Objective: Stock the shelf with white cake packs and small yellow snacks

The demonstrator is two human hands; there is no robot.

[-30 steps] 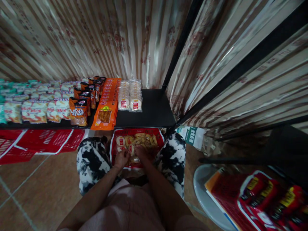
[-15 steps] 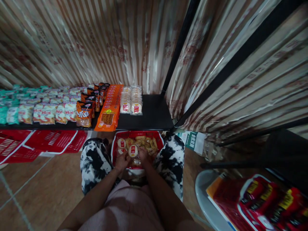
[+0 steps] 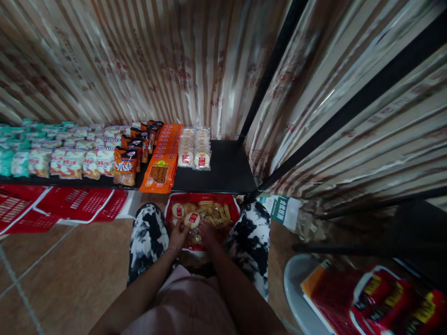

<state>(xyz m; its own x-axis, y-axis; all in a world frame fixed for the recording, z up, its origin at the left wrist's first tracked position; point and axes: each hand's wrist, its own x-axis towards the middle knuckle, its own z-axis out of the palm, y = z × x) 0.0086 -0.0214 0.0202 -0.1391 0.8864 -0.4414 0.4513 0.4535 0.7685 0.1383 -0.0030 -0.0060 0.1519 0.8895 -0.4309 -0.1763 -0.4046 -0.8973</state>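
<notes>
- Head view, lower middle of the frame: the left hand [image 3: 178, 234] and the right hand [image 3: 206, 231] meet over a red basket [image 3: 203, 198] that sits on the floor between the person's knees, which are in black-and-white patterned trousers [image 3: 249, 237].
- Between the two hands sits a round white cracker packet [image 3: 193, 219] with a red label; the left hand's fingertips touch its lower left edge and the right hand is just beside its lower right. Both hands are curled about it (whether either truly pinches it is too small to tell).
- A second round packet [image 3: 178, 210] lies in the basket's upper left corner, with yellowish stick snacks [image 3: 213, 213] filling the right part.
- Just above the basket, at mid-frame, a black shelf [image 3: 228, 170] carries two rows of clear-wrapped white crackers [image 3: 194, 148], an orange row of packets [image 3: 163, 158] to their left, then dark orange bags [image 3: 126, 164] and pale and green bags running to the left edge.
- Flat red baskets [image 3: 70, 207] lie at the left, below the shelf.
- Striped curtain [image 3: 157, 60] fills the upper frame.
- Red packets on a grey tray [image 3: 296, 288] sit at lower right.
</notes>
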